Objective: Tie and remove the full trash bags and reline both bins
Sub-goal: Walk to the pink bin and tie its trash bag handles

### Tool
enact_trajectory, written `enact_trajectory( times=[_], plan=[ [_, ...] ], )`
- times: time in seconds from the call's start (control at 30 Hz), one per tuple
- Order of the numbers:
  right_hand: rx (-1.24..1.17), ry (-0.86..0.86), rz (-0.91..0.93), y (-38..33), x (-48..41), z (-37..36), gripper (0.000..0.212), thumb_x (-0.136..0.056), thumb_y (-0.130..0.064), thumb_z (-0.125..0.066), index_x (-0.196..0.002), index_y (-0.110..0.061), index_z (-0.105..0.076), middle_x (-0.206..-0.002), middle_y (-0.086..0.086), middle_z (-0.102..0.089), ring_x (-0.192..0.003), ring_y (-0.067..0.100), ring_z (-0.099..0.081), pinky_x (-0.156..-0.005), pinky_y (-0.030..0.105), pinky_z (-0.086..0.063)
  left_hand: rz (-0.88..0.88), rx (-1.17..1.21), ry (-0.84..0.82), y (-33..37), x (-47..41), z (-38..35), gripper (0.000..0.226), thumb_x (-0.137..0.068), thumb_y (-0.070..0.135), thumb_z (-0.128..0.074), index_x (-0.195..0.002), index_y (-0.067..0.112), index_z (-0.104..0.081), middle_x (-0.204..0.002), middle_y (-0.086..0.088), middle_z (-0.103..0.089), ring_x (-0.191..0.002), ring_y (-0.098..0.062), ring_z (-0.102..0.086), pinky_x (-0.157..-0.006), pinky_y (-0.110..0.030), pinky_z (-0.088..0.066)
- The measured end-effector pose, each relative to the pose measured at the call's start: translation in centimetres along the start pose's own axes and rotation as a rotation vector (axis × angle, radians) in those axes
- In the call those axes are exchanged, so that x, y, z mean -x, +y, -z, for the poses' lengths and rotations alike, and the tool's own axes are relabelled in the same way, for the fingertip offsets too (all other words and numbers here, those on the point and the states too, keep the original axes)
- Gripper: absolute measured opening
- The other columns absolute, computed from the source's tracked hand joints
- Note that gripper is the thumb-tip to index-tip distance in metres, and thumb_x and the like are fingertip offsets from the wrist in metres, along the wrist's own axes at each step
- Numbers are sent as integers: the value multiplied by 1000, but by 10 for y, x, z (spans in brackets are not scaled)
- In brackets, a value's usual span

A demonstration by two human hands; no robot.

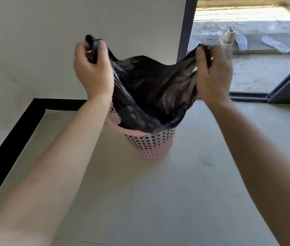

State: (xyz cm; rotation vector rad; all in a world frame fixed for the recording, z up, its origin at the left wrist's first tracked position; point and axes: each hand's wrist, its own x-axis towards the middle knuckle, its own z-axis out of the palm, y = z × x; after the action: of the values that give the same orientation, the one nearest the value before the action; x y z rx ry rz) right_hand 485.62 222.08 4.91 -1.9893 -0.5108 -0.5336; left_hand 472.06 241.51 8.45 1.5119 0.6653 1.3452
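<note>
One top corner of the black bag [149, 89] is gripped in the curled fingers of the left hand [92, 68], the other in the right hand [213, 71]; both are held apart above the pink bin [149, 144]. The bag's lower part hangs inside the bin. Tying is judged to be in hand, though whether the bag is full or fresh cannot be told. Next, the corners would need crossing over the bin and knotting.

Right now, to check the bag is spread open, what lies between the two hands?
In the head view, the black bag stretches from the left hand to the right hand, its top edge sagging above the pink bin.
</note>
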Motion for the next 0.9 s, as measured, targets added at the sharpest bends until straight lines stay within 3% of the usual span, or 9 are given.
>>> enact_trajectory(
  times=[0.1, 0.17, 0.27, 0.33, 0.5, 0.6, 0.73, 0.8, 0.9],
  plan=[
    [-68, 164, 59, -9, -21, 11, 40, -102, -41, -44, -100, -3, -58, -83, -8, -52, -72, 4, -46, -64, 10, -33, 150, 119, 78, 0, -25, 8, 19, -83, 11, -62, -80, 17, -43, -76, 3, -51, -58, 0, -48, -61, -18, -43],
    [-48, 114, 28, -6, -23, 14, 39, -101, -41, -45, -102, -4, -58, -76, -17, -50, -65, -2, -46, -63, 12, -33, 239, 156, 104, -3, -34, 14, 20, -80, 9, -62, -84, 14, -42, -82, 0, -52, -64, -7, -50, -63, -19, -45],
    [26, 67, -16, 6, -17, 22, 39, -99, -42, -47, -104, -5, -58, -81, -8, -56, -67, 5, -46, -62, 11, -31, 328, 198, 78, -4, -35, 18, 23, -80, 6, -62, -88, 12, -41, -84, 0, -51, -64, -8, -51, -62, -18, -46],
    [68, 53, -23, 11, -12, 31, 41, -99, -44, -48, -102, -4, -57, -84, -1, -57, -69, 6, -45, -60, 6, -29, 310, 228, 36, -3, -32, 18, 28, -80, 7, -65, -93, 11, -40, -83, 0, -51, -62, -6, -51, -62, -17, -46],
    [-58, 8, -289, 46, 26, 30, 63, -80, -71, -55, -105, -13, -49, -98, 2, -57, -90, 17, -54, -73, 20, -36, 190, 113, -122, -19, 8, 18, 39, -94, 30, -62, -113, 2, -42, -88, 5, -44, -67, 11, -48, -74, -10, -42],
    [-252, -95, -470, 80, 65, 21, 88, -74, -79, -57, -132, -13, -45, -118, 3, -59, -110, 16, -57, -93, 21, -47, 206, 45, -167, -48, 47, 28, 69, -92, 48, -54, -138, 2, -31, -108, -1, -43, -95, 4, -48, -85, -11, -41],
    [-74, -434, -294, 108, 91, 12, 78, -77, -80, -56, -131, -23, -56, -128, 0, -61, -123, 12, -55, -104, 44, -46, 249, -85, -383, -87, 79, 35, 97, -77, 68, -59, -148, 14, -21, -139, -6, -34, -132, -19, -39, -114, -41, -32],
    [139, -536, -174, 108, 95, 7, 86, -74, -88, -46, -138, -29, -50, -139, -1, -53, -131, 17, -45, -111, 46, -39, 207, -144, -523, -97, 84, 31, 109, -67, 62, -79, -148, 18, -20, -146, -7, -36, -137, -23, -39, -114, -48, -32],
    [317, -591, -146, 101, 93, -3, 99, -75, -88, -36, -152, -28, -25, -159, 0, -24, -148, 25, -16, -121, 50, -17, 258, -165, -649, -91, 82, 17, 141, -64, 41, -89, -151, 19, 20, -162, -1, -12, -148, -12, -19, -121, -38, -21]
  ],
)
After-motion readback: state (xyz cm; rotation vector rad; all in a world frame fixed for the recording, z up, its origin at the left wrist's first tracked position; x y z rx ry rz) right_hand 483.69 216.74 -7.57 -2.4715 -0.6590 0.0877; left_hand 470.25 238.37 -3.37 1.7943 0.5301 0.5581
